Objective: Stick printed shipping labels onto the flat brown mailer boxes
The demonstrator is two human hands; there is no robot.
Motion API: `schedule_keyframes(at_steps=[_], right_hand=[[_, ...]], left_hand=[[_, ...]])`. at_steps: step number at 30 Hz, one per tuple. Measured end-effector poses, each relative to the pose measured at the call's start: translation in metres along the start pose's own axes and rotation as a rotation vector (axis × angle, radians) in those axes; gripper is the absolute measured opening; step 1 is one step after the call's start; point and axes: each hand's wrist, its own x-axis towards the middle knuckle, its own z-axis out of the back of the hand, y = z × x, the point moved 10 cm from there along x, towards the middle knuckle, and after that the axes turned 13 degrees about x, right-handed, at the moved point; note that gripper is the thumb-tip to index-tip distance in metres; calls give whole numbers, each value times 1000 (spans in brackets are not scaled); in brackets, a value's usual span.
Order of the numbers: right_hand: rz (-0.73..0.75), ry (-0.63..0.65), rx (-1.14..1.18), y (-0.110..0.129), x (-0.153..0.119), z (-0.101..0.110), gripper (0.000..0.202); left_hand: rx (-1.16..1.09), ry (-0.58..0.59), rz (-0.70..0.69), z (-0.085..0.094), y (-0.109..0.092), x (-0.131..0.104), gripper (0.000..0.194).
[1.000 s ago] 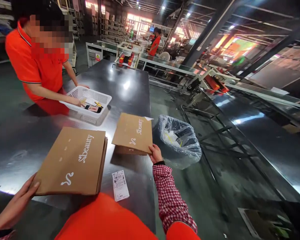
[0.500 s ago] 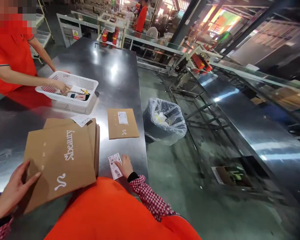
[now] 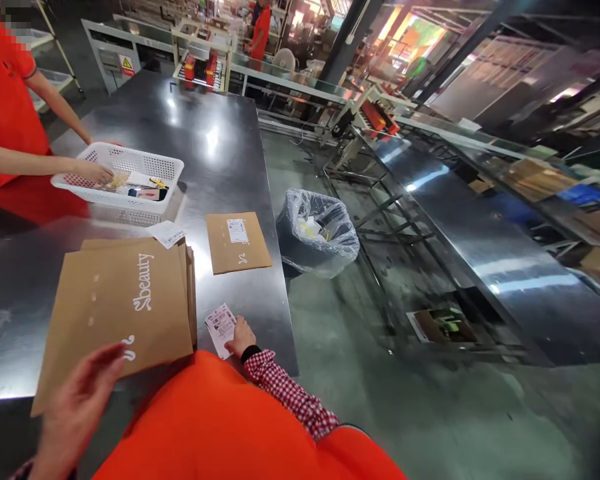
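Left hand [image 3: 83, 393]: looks off the cardboard stack [image 3: 115, 293] beyond it now, fingers apart, so it's free
Right hand [image 3: 241, 335]: touching label slips [image 3: 220, 325] just left, can't tell if pinching tbh

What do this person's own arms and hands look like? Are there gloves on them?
No gloves! The right grip and left grip are bare hands, though the left one is blurry. The right checked sleeve is red and white, with a black cuff. Above it comes a dark-edged, orange-red shirt sleeve.
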Motion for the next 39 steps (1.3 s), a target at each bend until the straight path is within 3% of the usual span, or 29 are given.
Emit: schedule_keyframes(at_steps=[2,4,6,8,11,13,16,21,25,30,33,37,39], right_hand=[[-17,57,61,-6,-3,-8,71],[9,85,69,-10,-9,-14,69],[64,104,39,-12,-18,-21,69],[111,137,11,-16,-30,-31,70],[163,183,20,-23,-54,-52,69],[203,222,56,-25,-74,-70,71],[272,285,127,-19,-105,-101,62],[237,266,363,-5,-138,-132,21],[110,254,527,0,-150,-157,22],[99,293,759,26,-159,-178,25],[117,304,906,45,-164,-178,32],[176,231,970,63,-177,-153,35],[236,261,941,74,-189,-140,29]], left_hand=[[-147,422,18,-68,3,-30,44],[-298,655,164,-123,22,-55,43],[-477,686,415,-165,52,-71,50],[-559,669,566,-199,77,-83,54],[-607,678,650,-233,102,-101,52],[-654,704,669,-245,114,-111,50],[-714,694,656,-247,132,-117,50],[-813,619,595,-222,167,-122,58],[-902,559,556,-192,188,-128,57],[-1021,478,531,-161,206,-126,52],[-1071,420,521,-147,218,-123,53],[-1084,322,533,-133,243,-119,55],[-1071,294,549,-131,257,-117,53]])
